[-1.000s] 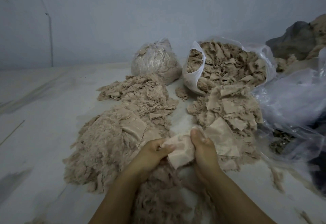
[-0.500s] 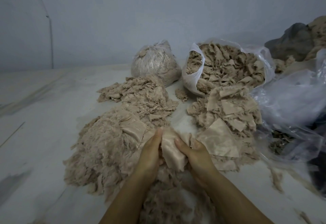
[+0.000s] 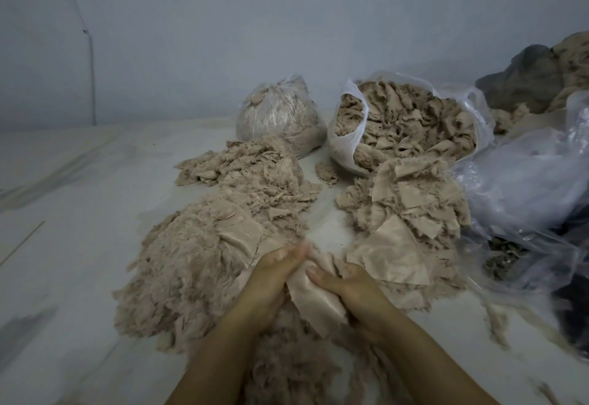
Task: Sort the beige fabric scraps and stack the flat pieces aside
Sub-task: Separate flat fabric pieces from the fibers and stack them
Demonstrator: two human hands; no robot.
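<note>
1. A beige scrap [image 3: 314, 298] sits low in the middle of the view, held between the two hands – its upper end bunched between them, its lower flap hanging free toward the camera
2. The left hand [image 3: 271, 277] grips the scrap's left edge, fingers curled onto the cloth; its fingertips are blurred
3. The right hand [image 3: 345, 288] pinches the scrap's right side, its thumb lying across the cloth; the two hands nearly touch at the top of the scrap
4. Under and left of the hands spreads a frayed heap [image 3: 178, 274] of fluffy shreds, with a few folded pieces lying on its right slope just beside the left hand
5. Just right of the right hand lies a flat piece [image 3: 392, 256], at the near end of a pile [image 3: 411, 200] of flatter squares
6. Behind the frayed heap is a smaller mound [image 3: 255, 165] of scraps
7. Farther back stand two bags – a tied bag [image 3: 280, 117] on the left and an open bag [image 3: 404, 124] full of scraps just beside it, its mouth touching the pile
8. Loose clear plastic [image 3: 522, 188] lies crumpled at the right edge, all on a pale floor [image 3: 63, 213]
</note>
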